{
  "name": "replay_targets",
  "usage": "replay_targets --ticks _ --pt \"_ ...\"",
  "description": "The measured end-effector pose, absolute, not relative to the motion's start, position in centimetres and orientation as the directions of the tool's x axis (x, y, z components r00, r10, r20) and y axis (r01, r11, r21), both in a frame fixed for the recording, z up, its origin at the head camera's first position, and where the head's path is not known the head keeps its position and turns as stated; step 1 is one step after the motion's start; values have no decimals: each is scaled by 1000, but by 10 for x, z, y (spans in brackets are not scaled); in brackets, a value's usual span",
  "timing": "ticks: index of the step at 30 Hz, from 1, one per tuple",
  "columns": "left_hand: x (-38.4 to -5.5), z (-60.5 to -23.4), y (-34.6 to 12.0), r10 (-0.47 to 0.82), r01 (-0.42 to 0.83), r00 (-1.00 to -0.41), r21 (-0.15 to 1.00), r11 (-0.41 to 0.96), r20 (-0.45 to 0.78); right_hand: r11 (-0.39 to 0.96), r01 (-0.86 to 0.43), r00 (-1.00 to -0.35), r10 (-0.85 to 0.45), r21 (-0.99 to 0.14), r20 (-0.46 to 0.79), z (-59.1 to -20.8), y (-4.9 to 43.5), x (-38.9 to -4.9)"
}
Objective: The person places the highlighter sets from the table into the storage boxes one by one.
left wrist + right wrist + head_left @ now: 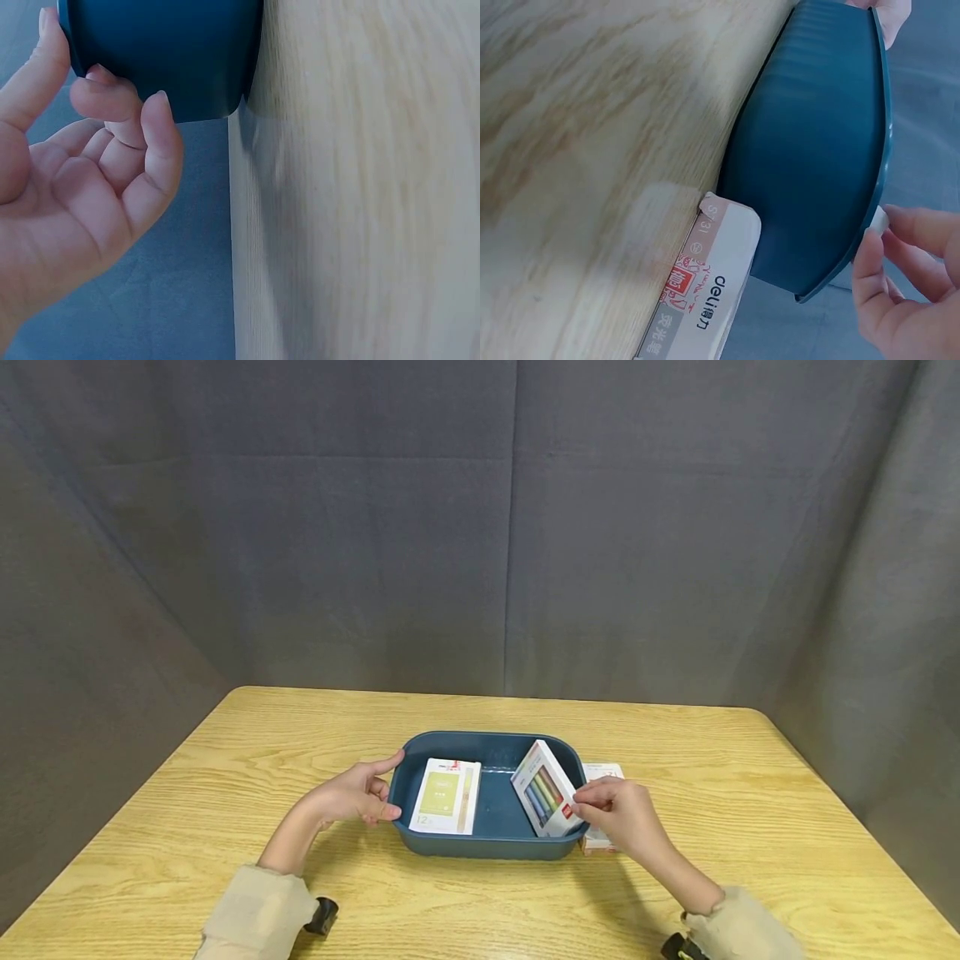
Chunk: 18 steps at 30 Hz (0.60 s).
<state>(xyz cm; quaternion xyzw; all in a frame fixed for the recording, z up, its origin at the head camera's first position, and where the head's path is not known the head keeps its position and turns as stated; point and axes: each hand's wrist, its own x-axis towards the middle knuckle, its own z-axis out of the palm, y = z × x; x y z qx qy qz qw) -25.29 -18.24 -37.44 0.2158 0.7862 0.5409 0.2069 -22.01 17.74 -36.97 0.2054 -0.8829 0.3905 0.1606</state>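
Observation:
A dark blue plastic basin (495, 802) stands on the table. My left hand (351, 793) grips its left rim, thumb and fingers at the edge. In the left wrist view, the other fingers curl loosely below the basin's wall (165, 60). My right hand (628, 814) pinches the right edge of a white box with colored pens on its front (542, 793). That box stands tilted inside the basin's right end. In the right wrist view, only its white corner (880, 220) shows over the rim. A white and yellow-green box (441, 797) lies in the basin's left part.
Outside the basin, against its right end, is a white and pink deli box (718, 277), partly behind the right hand in the head view. The wooden table (315, 727) reaches back to a dark grey curtain (360, 568). Curtains hang on both sides too.

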Motion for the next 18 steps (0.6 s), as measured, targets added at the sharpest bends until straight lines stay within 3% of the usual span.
replay_targets --ticks 18 --pt "-252 -375 -183 575 129 -815 942 309 -77 699 -444 -891 -275 -561 363 -371 178 -218"
